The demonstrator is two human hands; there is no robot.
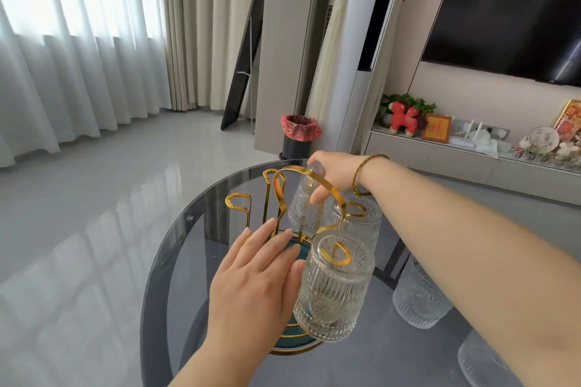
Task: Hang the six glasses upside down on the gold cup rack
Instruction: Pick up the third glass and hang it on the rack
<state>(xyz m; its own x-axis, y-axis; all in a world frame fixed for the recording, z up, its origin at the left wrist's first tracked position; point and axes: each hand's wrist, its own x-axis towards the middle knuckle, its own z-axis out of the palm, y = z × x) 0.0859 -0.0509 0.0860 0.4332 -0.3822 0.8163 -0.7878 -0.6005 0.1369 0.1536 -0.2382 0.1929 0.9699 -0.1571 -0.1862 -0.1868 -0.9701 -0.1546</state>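
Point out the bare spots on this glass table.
Free: the glass table left of the gold cup rack and left hand, out to the rim. Crowded: right of the rack, where two loose glasses stand under the right arm.

Rack base (290, 347) mostly behind the left hand (251, 286); lowest glass (481, 364) cut by bottom edge.

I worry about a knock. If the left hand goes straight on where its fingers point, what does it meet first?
Probably the gold wire cup rack: the left hand points at its centre post, though depth is unclear.
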